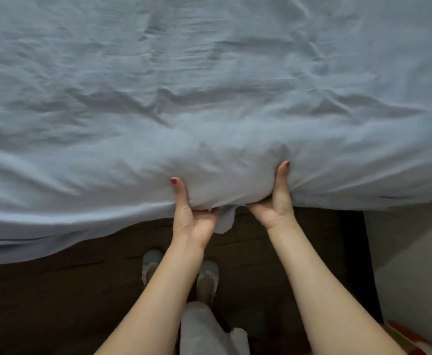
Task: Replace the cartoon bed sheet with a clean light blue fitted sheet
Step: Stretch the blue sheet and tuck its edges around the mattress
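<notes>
The left hand [193, 219] is gripping the near edge of the wrinkled light blue fitted sheet [184, 85] that is lying spread across the bed, thumb on top and fingers curled beneath, while the right hand [276, 204] is clutching the same bunched edge just beside it.

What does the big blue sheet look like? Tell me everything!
The light blue sheet is soft-looking, wrinkled cloth spread across the whole bed. Its near edge hangs over the side above the dark floor. The left hand and right hand grip a bunched fold at that edge, thumbs on top.
</notes>
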